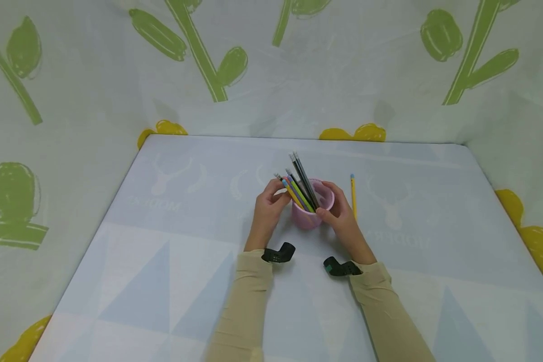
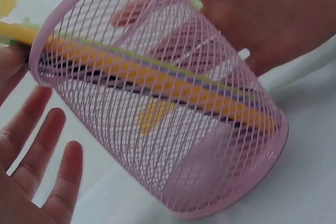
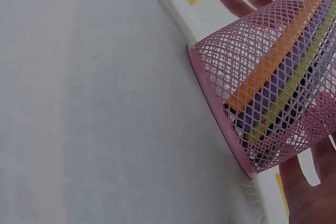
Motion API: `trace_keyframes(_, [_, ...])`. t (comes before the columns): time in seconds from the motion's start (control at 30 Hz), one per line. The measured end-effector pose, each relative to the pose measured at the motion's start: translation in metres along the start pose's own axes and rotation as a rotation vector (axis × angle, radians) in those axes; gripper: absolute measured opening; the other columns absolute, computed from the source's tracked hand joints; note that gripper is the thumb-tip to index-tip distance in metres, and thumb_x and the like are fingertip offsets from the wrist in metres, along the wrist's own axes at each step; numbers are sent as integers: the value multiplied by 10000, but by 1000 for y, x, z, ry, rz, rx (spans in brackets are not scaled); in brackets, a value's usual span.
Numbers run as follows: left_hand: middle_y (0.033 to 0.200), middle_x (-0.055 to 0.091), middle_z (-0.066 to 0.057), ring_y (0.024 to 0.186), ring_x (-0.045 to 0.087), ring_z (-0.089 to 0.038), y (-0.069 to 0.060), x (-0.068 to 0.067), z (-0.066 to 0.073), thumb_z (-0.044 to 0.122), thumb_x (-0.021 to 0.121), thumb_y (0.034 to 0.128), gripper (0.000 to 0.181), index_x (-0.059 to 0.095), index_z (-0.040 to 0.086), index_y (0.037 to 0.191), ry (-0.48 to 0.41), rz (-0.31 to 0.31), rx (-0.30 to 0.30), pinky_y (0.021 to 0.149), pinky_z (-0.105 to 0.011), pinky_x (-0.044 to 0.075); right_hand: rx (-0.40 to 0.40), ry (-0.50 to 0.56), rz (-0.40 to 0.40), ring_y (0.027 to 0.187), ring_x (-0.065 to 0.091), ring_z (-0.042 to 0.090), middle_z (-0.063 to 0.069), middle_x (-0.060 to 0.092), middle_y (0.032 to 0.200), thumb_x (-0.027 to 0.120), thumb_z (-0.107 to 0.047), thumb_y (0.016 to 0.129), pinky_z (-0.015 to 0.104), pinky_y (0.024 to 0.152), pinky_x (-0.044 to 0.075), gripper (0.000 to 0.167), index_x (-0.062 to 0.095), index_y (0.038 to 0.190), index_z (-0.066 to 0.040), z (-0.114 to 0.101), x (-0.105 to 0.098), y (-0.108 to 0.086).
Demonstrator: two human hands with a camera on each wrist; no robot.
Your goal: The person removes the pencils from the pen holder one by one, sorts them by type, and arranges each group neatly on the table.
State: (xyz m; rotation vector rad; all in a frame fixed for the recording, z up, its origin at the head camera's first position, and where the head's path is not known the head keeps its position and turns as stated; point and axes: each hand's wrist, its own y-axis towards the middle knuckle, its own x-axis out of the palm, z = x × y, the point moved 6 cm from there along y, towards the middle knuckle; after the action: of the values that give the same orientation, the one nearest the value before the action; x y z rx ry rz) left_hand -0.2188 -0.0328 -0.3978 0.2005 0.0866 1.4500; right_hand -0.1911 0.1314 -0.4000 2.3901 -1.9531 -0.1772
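sleeves cross patterned table by leafy wall, right hand gripping cup, left pencils.

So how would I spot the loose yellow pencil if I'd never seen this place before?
On the pale table, find the pink mesh cup between the left hand and the right hand. On the right hand's outer side lies a yellow pencil with a blue far end. Unlike the other pencils, it lies outside the cup.
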Motion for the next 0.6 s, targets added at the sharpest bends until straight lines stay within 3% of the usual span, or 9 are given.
trace_keyframes(0.13, [1151,519,-13,940,579,-219,-2,-1,8,98,580,860,194,616,-3,1022,41,-28,14,822,-320,458,8,-4,1,1282,274,256,80,277,1406,517,-51,875,442,1023,228,569,255,1369,-154,0,0,0])
trace_keyframes(0.23, [1126,537,-20,964,562,-183,-1,-3,10,99,594,853,188,622,-3,1007,57,-12,34,822,-319,457,20,-9,4,1279,278,251,72,275,1408,520,-59,876,443,1019,234,570,257,1369,-170,2,-1,0])
trace_keyframes(0.43, [996,607,34,965,543,-116,6,-12,0,242,610,851,160,623,154,984,95,44,88,812,-312,457,31,6,3,1272,295,217,8,296,1398,543,-99,877,426,1015,251,569,277,1360,-240,17,-5,4])
trace_keyframes(0.6, [960,625,-17,912,562,-143,0,-16,25,215,604,857,189,619,75,983,54,81,89,797,-329,459,22,-16,4,1264,309,164,-45,311,1386,569,-167,870,404,1015,258,572,285,1352,-288,27,-8,6])
